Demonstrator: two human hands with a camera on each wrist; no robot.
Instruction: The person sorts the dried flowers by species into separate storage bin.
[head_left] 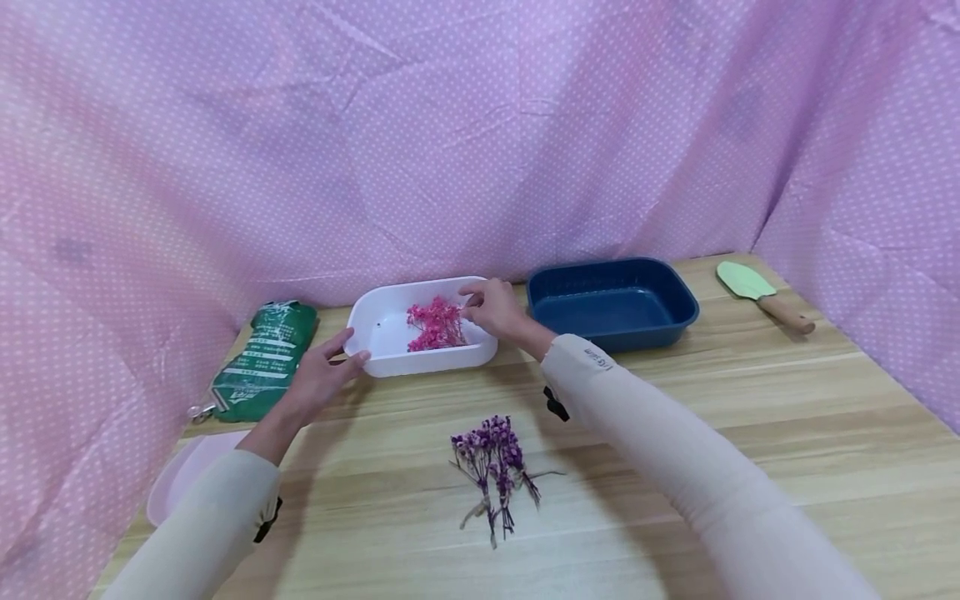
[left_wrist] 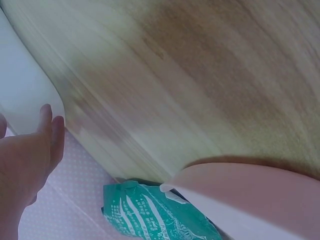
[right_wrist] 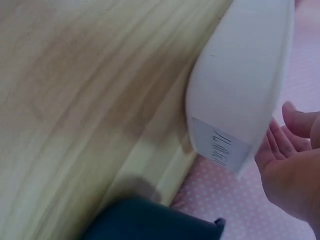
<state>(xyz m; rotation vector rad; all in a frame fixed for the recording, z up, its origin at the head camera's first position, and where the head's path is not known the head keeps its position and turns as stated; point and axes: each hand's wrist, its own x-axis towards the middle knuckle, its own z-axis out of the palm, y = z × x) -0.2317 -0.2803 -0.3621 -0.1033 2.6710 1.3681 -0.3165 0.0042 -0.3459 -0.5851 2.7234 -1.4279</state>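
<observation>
A white plastic basin stands at the back of the table with a bunch of small pink flowers lying in it. My left hand is at the basin's left end, thumb and fingers touching its rim; the left wrist view shows those fingers fairly straight. Over the right end reaches my right hand, its fingertips beside the pink flowers. In the right wrist view its fingers bend behind the rim, and whether they pinch the stems is hidden. Several purple dried flower sprigs lie on the wooden table in front.
A dark blue basin stands right of the white one. Far right lies a trowel with a pale green blade and wooden handle. On the left are a green printed bag and a pale pink item, partly under the left arm. Dotted pink cloth hangs behind.
</observation>
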